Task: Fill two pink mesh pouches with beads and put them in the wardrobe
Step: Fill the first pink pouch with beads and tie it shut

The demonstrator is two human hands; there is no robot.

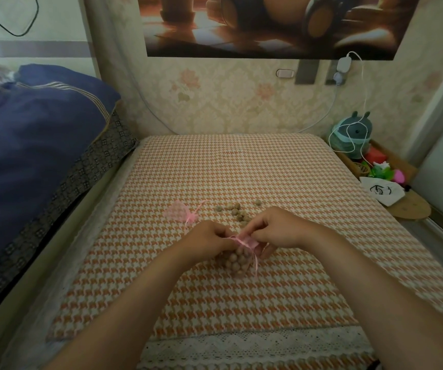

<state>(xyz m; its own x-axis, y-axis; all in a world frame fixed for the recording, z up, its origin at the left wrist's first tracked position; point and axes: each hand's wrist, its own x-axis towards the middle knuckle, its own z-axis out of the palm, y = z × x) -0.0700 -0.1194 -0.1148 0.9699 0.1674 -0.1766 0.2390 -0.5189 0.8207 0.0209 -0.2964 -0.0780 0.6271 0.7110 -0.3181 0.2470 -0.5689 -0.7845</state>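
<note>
Left hand and right hand, fingers curled, pinched the drawn neck of the bead-filled pink pouch. White bag carried a print, possibly a face.

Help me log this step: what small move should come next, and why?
Probably draw the ribbon tight: left hand and right hand pinch the neck of the bead-filled pink pouch, while the flat pink pouch and loose beads wait on the houndstooth mat.
</note>
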